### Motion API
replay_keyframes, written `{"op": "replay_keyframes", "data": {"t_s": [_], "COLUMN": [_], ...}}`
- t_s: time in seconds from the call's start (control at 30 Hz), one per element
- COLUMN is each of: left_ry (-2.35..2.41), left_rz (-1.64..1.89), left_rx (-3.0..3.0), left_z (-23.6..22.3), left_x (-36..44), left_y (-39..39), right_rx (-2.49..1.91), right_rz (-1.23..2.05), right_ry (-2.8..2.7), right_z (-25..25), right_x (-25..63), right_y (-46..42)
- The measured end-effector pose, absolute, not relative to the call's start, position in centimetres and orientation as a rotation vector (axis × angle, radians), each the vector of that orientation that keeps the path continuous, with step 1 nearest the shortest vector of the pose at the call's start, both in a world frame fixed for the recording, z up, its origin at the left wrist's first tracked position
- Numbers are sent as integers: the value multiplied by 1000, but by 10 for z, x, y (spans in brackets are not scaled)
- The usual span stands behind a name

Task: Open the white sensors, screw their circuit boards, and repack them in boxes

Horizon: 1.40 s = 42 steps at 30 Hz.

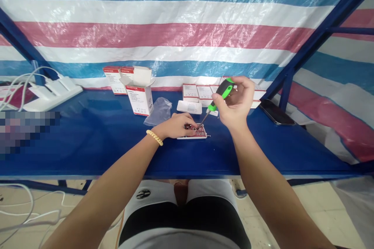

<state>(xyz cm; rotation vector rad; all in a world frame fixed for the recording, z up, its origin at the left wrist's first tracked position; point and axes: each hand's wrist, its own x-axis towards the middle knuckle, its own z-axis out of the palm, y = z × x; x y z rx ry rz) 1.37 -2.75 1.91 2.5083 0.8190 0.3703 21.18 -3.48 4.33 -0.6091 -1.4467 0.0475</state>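
My right hand (237,103) grips a screwdriver (219,97) with a green and black handle. It is tilted, and its tip touches a red circuit board (198,130) seated in a white base on the blue table (87,140). My left hand (178,125) rests on the left end of that board, fingers curled and pressed down on it. A beaded bracelet sits on my left wrist. A white plastic cover (189,107) lies just behind the board.
An open white and red box (139,93) stands behind, with two more boxes (114,78) at its left. A clear plastic bag (160,111), several small boxes (201,92), a dark phone (276,113) and a white power strip (54,92) with cables also lie on the table.
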Motion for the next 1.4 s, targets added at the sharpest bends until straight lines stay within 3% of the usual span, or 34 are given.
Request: {"op": "replay_keyframes", "data": {"t_s": [0.43, 0.7, 0.93, 1.13, 1.4], "left_ry": [798, 788, 775, 786, 793], "left_rz": [424, 415, 429, 421, 428], "left_rx": [2456, 2433, 2430, 2431, 2428], "left_z": [17, 17, 15, 14, 17], "left_x": [14, 15, 14, 14, 14], "left_y": [-25, -25, -21, -21, -23], "right_rx": [-532, -594, -575, -594, -618], "right_rz": [364, 199, 328, 103, 232], "right_ry": [-1503, -1438, -1480, -1376, -1423], "right_z": [49, 44, 44, 41, 43], "right_x": [208, 210, 210, 204, 203], "right_y": [-40, -30, -33, -28, -33]}}
